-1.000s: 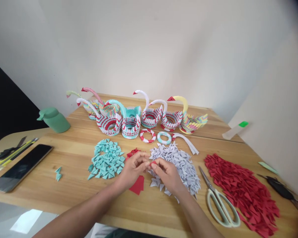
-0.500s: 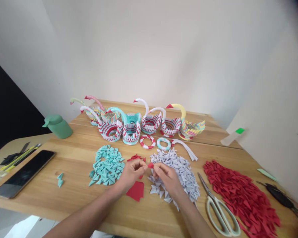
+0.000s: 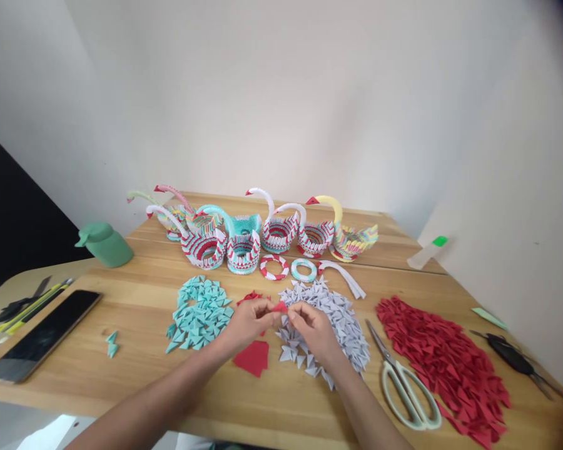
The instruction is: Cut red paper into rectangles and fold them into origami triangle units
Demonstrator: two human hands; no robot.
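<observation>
On the near part of the wooden surface (image 3: 263, 409) lie flat red paper (image 3: 252, 359) and scissors (image 3: 409, 390). Above it, the left hand (image 3: 249, 322) and right hand (image 3: 317, 332) have their fingers pinched on a small red paper piece (image 3: 280, 307) between them, with turquoise (image 3: 199, 315) and pale grey folded-paper piles (image 3: 331, 315) adjacent. Paper swans (image 3: 204, 247) stand farther back, before a plain, pale wall (image 3: 272, 106).

I saw a pale far wall (image 3: 263, 94) beyond the wooden bench (image 3: 136, 325), with a faint shadow (image 3: 338, 137) toward its right. Another pale wall (image 3: 535, 206) bounded the right side. Left, I had a black panel (image 3: 14, 200) and a cream surface (image 3: 60, 269); near left, bright light (image 3: 51, 434) on pale floor (image 3: 9, 412).
</observation>
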